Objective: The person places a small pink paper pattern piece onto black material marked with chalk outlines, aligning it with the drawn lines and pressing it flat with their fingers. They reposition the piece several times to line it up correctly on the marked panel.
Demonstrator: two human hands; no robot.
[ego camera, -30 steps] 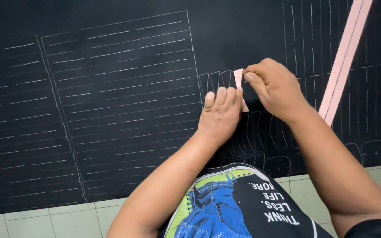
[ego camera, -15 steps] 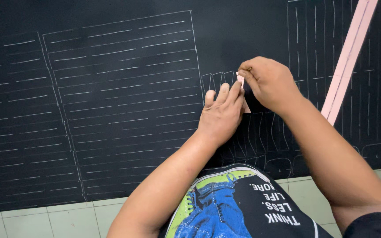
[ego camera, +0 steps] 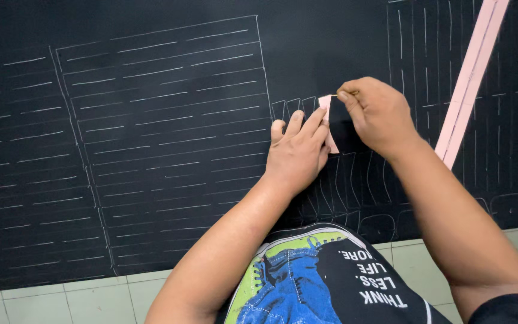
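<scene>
Pink template card (ego camera: 327, 107) lies on black fabric (ego camera: 151, 120) btwn both hands; left hand (ego camera: 298, 153) flat, fingers spread, pins it; right hand (ego camera: 379, 114) pinches thin chalk. Keep card pressed, trace tight along edge

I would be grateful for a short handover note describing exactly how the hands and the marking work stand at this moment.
Left hand: flat on the black fabric, fingers pinning a small pink template in place.
Right hand: pinching a thin marking tool at the template's top edge; the tool is too small to identify.
Long pink strip: lies diagonally on the fabric to the right, untouched.
Done: large panels with rows of chalk lines on the left, vertical strokes at upper right, and a row of small outlined shapes beside the template.
Left: the dark unmarked fabric between the template and the strip; the current outline looks unfinished.
</scene>
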